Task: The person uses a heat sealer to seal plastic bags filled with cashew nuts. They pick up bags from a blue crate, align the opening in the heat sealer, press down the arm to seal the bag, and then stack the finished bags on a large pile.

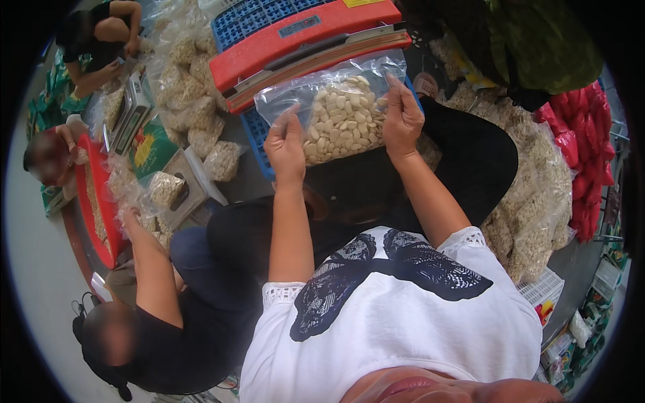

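Note:
A clear plastic bag (pixel 344 124), partly filled with pale, flat beans or seeds, is stretched between my two hands. My left hand (pixel 287 146) pinches its left side near the top, thumb and fingers together. On the opposite side, my right hand (pixel 403 119) grips the upper right corner. The unfilled top of the bag lies along the front edge of a red bag sealer (pixel 302 47), with the beans hanging on my side of it. Whether the bag's mouth is between the sealer's jaws, I cannot tell. Under the sealer is a blue plastic crate (pixel 254 144).
Filled clear bags (pixel 201 114) are heaped left of the sealer, and a larger heap (pixel 524 195) lies right. Beyond it are red bags (pixel 588 154). Close on my left, a co-worker's arm (pixel 151 269) reaches toward bags beside a red tub (pixel 101 201). Other people sit farther left.

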Available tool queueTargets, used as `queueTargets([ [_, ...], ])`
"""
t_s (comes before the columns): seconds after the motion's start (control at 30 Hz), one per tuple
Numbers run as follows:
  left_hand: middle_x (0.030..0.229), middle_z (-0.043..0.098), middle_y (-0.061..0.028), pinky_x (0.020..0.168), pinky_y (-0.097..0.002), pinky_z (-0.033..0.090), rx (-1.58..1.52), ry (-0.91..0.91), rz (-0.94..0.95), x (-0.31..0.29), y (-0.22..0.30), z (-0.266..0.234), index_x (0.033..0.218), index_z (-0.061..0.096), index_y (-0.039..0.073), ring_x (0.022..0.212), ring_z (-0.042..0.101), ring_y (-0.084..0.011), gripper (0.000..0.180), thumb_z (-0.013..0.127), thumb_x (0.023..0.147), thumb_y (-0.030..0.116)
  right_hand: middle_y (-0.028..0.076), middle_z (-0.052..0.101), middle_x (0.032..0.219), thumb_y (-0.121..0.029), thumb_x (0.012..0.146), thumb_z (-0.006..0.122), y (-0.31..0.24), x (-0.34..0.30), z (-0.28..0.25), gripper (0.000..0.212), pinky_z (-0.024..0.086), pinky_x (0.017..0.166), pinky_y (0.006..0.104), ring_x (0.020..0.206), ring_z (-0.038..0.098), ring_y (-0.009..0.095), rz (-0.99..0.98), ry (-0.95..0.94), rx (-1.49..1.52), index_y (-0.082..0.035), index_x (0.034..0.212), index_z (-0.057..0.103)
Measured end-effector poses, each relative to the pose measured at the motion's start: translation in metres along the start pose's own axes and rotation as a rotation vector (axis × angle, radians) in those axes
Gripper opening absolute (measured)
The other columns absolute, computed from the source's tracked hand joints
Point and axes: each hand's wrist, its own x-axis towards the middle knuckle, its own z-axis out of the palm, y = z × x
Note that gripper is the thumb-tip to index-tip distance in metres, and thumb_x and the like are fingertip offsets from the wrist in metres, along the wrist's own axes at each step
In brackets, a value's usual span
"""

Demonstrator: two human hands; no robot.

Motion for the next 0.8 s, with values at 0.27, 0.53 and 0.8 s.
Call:
queueTargets([
  [0.27,0.079,0.056,-0.0034,0.067,-0.0244,0.043,0.358,0.209,-0.513,0.041,-0.028,-0.012,0.105,0.061,-0.003,0.071,0.051,-0.0111,0.045,0.047,0.096,0.038,0.018,0.063,0.097,-0.035,0.089,0.055,0.054,0.042,-0.001,0.045,0.046,0.083,0.039,0.087,0.06,0.029,0.254,-0.256,-0.69,0.005,0.11,0.057],
  [0.53,0.111,0.061,-0.0218,0.091,-0.0387,0.044,0.992,-0.001,-0.346,-0.006,-0.022,-0.01,0.117,0.053,-0.006,0.105,0.058,-0.034,0.076,0.063,0.077,0.059,0.022,0.054,0.115,-0.048,0.079,0.062,0.032,-0.002,-0.025,0.061,0.041,0.093,0.0413,0.11,0.051,0.036,0.327,-0.442,-0.889,-0.001,0.116,0.056],
  [0.8,0.096,0.065,-0.023,0.08,-0.0393,0.046,0.834,-0.011,-0.127,0.013,-0.024,0.0,0.103,0.062,-0.003,0.094,0.062,-0.037,0.051,0.063,0.083,0.043,0.015,0.067,0.083,-0.042,0.081,0.064,0.015,0.009,-0.012,0.045,0.047,0.078,0.039,0.084,0.064,0.032,0.449,-0.296,-0.373,-0.001,0.098,0.066],
])
